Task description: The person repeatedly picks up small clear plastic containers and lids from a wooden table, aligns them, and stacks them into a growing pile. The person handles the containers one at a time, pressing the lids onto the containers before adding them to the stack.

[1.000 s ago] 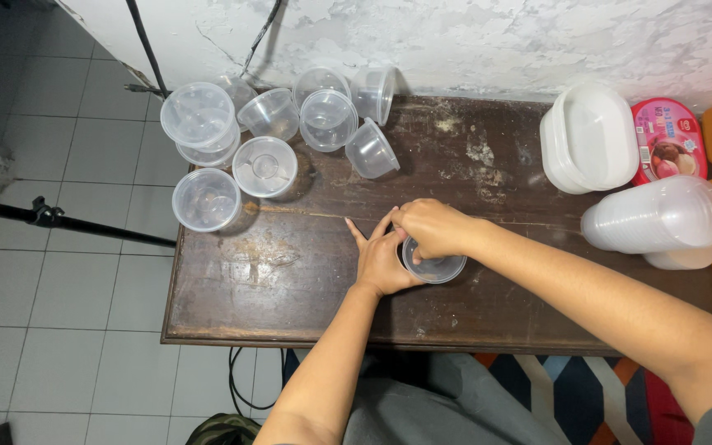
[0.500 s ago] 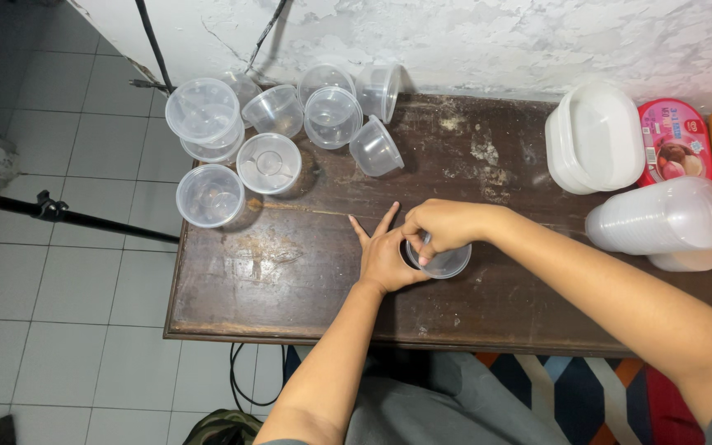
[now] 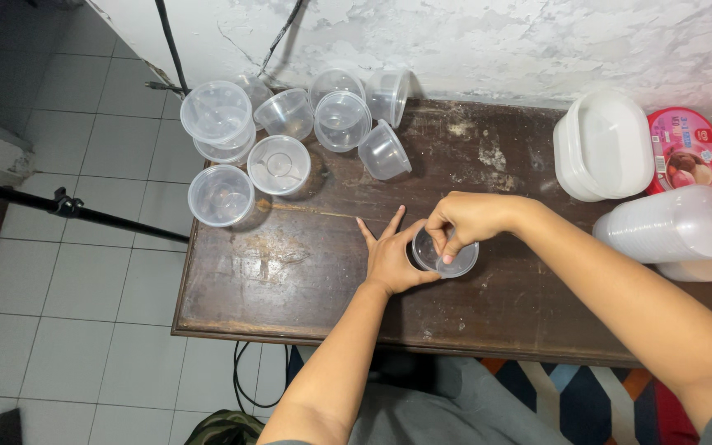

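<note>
Lid going onto the cup at the table's middle

Your left hand (image 3: 391, 259) has stayed cupped round the cup (image 3: 445, 257), fingers spread; your right hand (image 3: 463, 222) has shifted from gripping over the top to pinching the lid (image 3: 427, 247), tilted at the rim, so it looks not yet seated.

A: Which item is handled?
B: A small clear plastic cup (image 3: 447, 257), round, upright on the dark table, just right of frame centre.
A: Its state?
B: Open-mouthed, partly covered by fingers.
</note>
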